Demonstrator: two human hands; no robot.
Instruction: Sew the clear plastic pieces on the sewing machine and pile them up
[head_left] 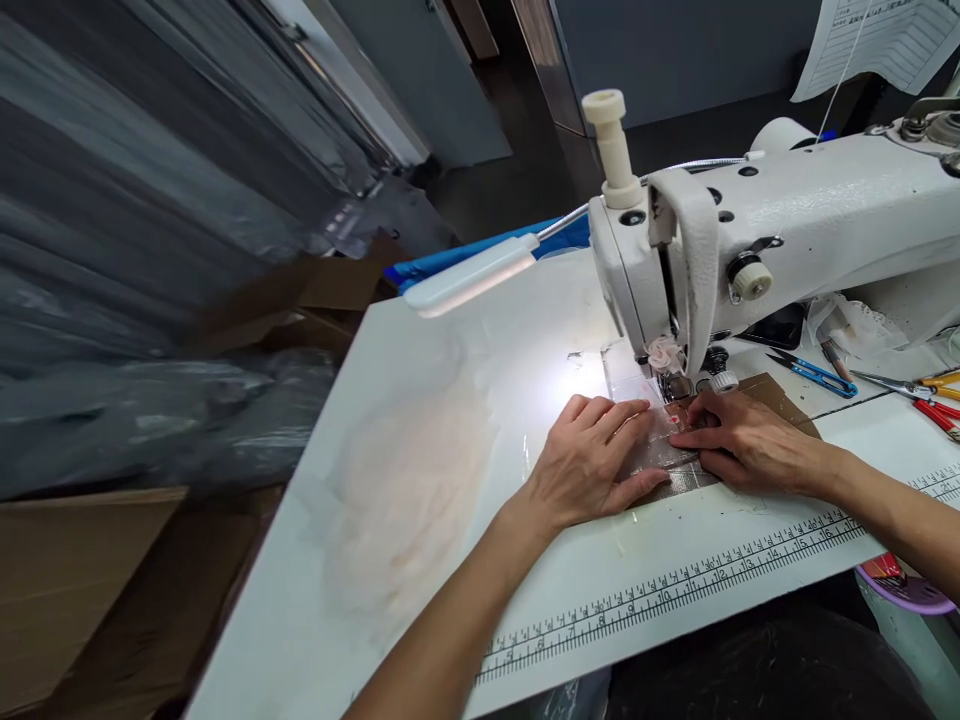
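Note:
My left hand [600,460] lies flat with its fingers stretched out, pressing a sheer, pale piece of fabric [651,450] to the table just left of the presser foot [670,386]. To the right of the foot, my right hand [739,440] has bent fingers gathered at the fabric's edge, with the index finger pointing left. A small pinkish-red mark [674,420] shows near that fingertip. Brown card-like material [776,400] lies beneath and behind the right hand. The white sewing machine [817,215] stands over both hands, with a pale pink fabric flower or bunch [664,353] at its needle area.
A lamp [472,275] lights the white table [540,560], which has a printed ruler [675,590] along its front edge. Blue thread snips [814,374] and orange- and red-handled tools [934,395] lie at right. Cardboard boxes [90,580] and plastic-wrapped goods [150,420] stand left.

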